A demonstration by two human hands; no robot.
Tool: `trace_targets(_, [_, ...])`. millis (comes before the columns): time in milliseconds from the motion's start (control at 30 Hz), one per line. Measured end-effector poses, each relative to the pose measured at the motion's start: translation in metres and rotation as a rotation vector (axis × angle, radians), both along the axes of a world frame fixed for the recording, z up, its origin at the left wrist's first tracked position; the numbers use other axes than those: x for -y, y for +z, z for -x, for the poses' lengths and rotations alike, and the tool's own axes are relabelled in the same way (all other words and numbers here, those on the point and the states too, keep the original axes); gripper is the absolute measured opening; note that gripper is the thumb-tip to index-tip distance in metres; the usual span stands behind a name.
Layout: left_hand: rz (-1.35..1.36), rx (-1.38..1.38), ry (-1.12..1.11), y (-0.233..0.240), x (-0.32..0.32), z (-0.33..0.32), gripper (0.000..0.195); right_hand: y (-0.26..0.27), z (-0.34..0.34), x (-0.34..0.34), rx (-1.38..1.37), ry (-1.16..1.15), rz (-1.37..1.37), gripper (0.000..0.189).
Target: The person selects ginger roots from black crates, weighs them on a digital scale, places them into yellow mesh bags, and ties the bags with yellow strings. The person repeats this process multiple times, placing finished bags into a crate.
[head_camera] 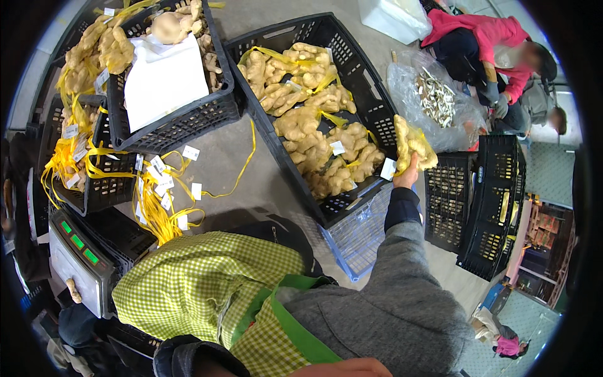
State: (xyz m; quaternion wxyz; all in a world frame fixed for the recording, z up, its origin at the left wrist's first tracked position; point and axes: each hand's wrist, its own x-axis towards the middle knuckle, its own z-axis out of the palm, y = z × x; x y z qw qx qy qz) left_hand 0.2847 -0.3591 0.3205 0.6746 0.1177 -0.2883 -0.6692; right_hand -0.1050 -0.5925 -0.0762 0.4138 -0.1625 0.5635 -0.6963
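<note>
My right hand grips a yellow net bag of ginger, with a white tag hanging at its lower end. The bag is raised beside the right rim of a black plastic crate. Inside that crate lie several net bags of ginger, some with white tags. My left hand shows only in part at the bottom edge, in front of my checked apron; its fingers are mostly cut off, so its grip is hidden.
At left, a black crate of loose ginger bears a white sheet. Empty yellow net bags with tags hang near a digital scale carrying a ginger piece. Stacked crates and a person are at right.
</note>
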Motion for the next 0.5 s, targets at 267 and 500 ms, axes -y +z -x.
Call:
trace_targets(267, [0.017,-0.037,0.088,-0.002,-0.002,-0.006,0.074,0.032,-0.059,0.000,-0.355,0.391,-0.048,0.036])
trace_targets(500, [0.091,0.263,0.050,-0.012,0.008,-0.041,0.057,0.038,-0.143,0.115,-0.916,0.823,-0.105,0.041])
